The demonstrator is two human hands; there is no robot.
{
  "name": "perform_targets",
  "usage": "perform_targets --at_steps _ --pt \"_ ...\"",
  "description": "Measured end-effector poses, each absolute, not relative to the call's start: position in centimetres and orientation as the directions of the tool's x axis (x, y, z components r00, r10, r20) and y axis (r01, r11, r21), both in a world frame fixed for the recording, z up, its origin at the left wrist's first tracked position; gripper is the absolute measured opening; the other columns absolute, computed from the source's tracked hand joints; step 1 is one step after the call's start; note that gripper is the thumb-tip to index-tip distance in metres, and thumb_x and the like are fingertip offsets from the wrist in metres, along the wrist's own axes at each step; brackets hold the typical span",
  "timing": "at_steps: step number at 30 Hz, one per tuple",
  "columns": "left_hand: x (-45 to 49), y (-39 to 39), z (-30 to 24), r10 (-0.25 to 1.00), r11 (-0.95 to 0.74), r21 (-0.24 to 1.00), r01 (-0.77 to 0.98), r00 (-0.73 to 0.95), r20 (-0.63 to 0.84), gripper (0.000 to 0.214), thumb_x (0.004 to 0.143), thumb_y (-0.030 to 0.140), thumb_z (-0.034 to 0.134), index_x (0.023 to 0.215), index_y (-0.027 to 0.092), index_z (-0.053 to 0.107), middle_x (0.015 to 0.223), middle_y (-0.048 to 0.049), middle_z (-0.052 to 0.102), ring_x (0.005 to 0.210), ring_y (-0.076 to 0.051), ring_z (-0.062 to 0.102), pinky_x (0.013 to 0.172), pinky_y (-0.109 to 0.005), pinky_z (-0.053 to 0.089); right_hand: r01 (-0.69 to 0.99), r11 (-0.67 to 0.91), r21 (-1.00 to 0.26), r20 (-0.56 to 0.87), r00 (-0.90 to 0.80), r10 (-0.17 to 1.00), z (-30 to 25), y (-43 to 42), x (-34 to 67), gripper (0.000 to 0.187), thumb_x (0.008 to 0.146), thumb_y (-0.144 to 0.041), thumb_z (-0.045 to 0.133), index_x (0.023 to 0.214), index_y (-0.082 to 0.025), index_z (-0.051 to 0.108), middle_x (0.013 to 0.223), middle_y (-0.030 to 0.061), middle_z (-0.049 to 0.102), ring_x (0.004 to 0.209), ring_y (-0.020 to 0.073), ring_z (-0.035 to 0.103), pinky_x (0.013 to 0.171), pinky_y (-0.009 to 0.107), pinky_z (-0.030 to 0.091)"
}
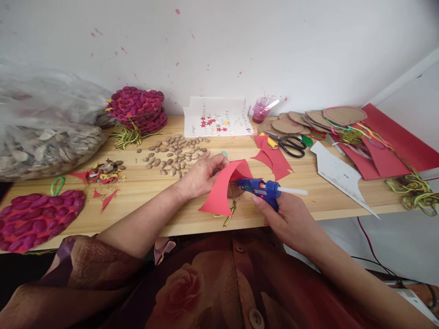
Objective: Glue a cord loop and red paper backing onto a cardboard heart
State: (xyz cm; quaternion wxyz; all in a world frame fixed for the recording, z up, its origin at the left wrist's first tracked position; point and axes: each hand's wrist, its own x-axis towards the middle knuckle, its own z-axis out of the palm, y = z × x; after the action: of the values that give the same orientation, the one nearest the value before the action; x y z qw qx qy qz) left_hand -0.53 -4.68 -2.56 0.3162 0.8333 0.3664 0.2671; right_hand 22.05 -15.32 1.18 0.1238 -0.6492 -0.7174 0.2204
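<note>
My right hand is wrapped round a blue glue gun with a white glue stick poking out of its back. The gun's nozzle end reaches under a curled sheet of red paper. My left hand pinches the paper's upper left edge, fingers partly hidden behind it. Beneath the paper, yellow-green and dark cord ends show, and a small blue loop rises just behind. Whatever lies under the sheet is mostly covered.
Pistachio-like brown shells are scattered behind my left hand. Black-handled scissors lie by red paper offcuts. Cardboard discs are at the back right. A magenta shell-covered piece lies at left, near a full plastic bag.
</note>
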Motion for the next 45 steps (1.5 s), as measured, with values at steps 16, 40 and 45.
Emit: perform_targets --at_steps 16,40,45 --pt "-0.8 -4.7 -2.6 0.76 -0.553 0.69 0.467 0.622 0.188 0.015 0.093 0.036 0.05 0.092 0.022 0.054 0.084 0.0044 0.068 0.082 -0.016 0.066 0.121 -0.06 0.012 0.899 0.091 -0.428 -0.143 -0.166 0.976 2.0 -15.9 22.2 0.04 0.1 -0.049 0.039 0.088 -0.019 0.062 0.072 0.0055 0.066 0.059 0.0186 0.056 0.057 0.029 0.035" --pt "-1.9 -5.0 -2.1 0.589 -0.687 0.606 0.401 0.795 0.141 0.028 0.094 0.024 0.055 0.112 0.036 0.073 0.123 -0.0014 0.07 0.117 -0.021 0.064 0.12 -0.061 0.013 0.881 0.023 -0.472 -0.229 -0.148 0.962 3.2 -17.0 22.9 0.042 0.098 -0.053 0.041 0.07 -0.023 0.048 0.06 0.0016 0.058 0.053 0.0165 0.047 0.053 0.029 0.031" --pt "-2.0 -5.0 -1.9 0.572 -0.706 0.575 0.414 0.812 0.117 0.03 0.091 0.023 0.058 0.115 0.036 0.072 0.127 -0.0024 0.067 0.119 -0.022 0.063 0.12 -0.061 0.014 0.858 -0.049 -0.511 -0.29 -0.118 0.95 3.1 -17.0 23.2 0.045 0.096 -0.057 0.041 0.068 -0.023 0.047 0.063 0.004 0.062 0.055 0.0179 0.052 0.053 0.03 0.034"
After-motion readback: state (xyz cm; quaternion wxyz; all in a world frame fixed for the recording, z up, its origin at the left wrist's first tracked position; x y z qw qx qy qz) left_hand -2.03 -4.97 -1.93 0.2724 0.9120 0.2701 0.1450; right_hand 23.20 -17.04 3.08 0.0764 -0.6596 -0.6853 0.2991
